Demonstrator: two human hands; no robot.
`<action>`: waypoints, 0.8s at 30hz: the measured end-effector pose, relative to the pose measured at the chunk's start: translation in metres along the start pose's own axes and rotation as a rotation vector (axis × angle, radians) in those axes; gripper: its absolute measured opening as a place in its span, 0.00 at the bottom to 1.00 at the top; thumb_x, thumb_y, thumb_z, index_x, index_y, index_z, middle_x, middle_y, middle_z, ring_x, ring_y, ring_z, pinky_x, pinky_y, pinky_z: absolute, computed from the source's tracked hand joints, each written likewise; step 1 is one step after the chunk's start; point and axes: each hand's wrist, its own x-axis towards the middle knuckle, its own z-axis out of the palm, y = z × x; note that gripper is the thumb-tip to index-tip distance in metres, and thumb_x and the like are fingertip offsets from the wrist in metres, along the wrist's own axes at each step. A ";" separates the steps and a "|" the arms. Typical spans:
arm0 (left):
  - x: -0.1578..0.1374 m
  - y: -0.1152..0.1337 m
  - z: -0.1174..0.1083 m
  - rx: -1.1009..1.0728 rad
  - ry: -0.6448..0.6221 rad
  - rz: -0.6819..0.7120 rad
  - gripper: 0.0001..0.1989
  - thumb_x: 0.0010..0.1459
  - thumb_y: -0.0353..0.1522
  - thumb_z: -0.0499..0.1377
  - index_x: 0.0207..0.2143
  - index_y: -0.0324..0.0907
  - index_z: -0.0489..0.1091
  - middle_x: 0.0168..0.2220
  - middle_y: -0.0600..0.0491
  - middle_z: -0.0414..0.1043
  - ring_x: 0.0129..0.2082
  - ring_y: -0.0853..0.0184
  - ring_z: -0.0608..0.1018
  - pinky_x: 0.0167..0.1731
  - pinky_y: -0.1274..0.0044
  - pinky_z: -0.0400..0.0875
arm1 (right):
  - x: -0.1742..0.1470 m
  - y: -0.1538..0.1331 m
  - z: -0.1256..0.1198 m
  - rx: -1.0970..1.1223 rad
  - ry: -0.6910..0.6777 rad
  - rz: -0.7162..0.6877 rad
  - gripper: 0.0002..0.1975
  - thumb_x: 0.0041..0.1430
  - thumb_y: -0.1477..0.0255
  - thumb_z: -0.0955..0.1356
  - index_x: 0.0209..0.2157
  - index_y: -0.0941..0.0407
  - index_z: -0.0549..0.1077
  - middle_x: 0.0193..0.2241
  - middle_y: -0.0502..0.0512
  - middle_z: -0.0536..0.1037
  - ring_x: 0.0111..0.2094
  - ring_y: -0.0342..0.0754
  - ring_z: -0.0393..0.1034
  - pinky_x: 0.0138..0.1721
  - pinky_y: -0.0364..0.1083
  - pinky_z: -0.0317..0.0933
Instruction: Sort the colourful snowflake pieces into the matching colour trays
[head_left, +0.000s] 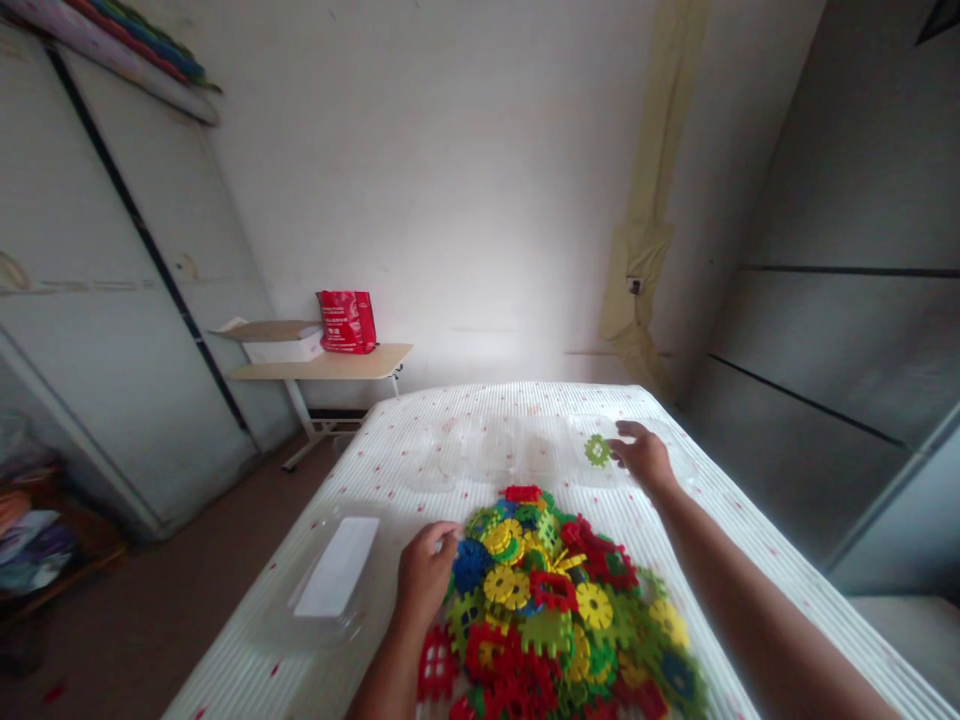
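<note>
A heaped pile of plastic building pieces [555, 610] in red, yellow, green and blue lies on the table in front of me. My left hand [427, 572] is at the pile's left edge, its fingers curled with thumb and forefinger close together. Beside those fingertips is a dark blue piece [471, 564]; whether the hand holds anything is not clear. Farther out, my right hand [643, 455] is over a clear plastic tray [551, 465], thumb and fingers apart. A light green gear-shaped piece [597, 450] with a cut-out centre is at its thumb tip.
Left of the pile, a white rectangular card [337, 567] lies in a clear plastic container [281, 610]. The table has a white striped cloth [412, 420]. Behind on the left, a small desk [360, 362] carries a red bag [347, 322] and a white box [281, 343]. Cabinets flank both sides.
</note>
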 end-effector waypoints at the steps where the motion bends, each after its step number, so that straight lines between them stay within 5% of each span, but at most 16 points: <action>1: 0.000 0.001 0.000 0.003 -0.001 0.000 0.13 0.49 0.37 0.52 0.29 0.42 0.74 0.31 0.51 0.78 0.33 0.63 0.78 0.37 0.75 0.69 | -0.003 -0.001 0.001 0.001 0.000 -0.005 0.15 0.58 0.64 0.64 0.43 0.59 0.69 0.37 0.55 0.74 0.32 0.44 0.70 0.32 0.46 0.65; 6: -0.001 -0.002 0.001 -0.031 -0.004 -0.007 0.12 0.48 0.33 0.52 0.31 0.42 0.74 0.33 0.51 0.78 0.35 0.64 0.78 0.38 0.75 0.70 | -0.039 0.008 0.003 -0.057 -0.042 -0.167 0.16 0.55 0.61 0.63 0.36 0.58 0.73 0.24 0.55 0.76 0.24 0.48 0.70 0.26 0.45 0.61; 11: -0.001 -0.001 -0.001 -0.075 0.008 -0.021 0.14 0.49 0.29 0.50 0.32 0.41 0.74 0.35 0.50 0.78 0.35 0.65 0.77 0.39 0.76 0.69 | -0.077 0.041 -0.005 -0.203 -0.104 -0.369 0.14 0.54 0.63 0.60 0.31 0.56 0.73 0.28 0.58 0.77 0.28 0.50 0.72 0.31 0.46 0.63; 24: -0.012 0.008 -0.027 0.204 -0.301 0.015 0.27 0.40 0.18 0.50 0.43 0.41 0.71 0.43 0.51 0.72 0.46 0.67 0.71 0.47 0.78 0.63 | -0.071 0.084 -0.005 -0.300 -0.028 -0.222 0.19 0.50 0.60 0.59 0.31 0.57 0.75 0.30 0.58 0.80 0.30 0.52 0.74 0.33 0.46 0.66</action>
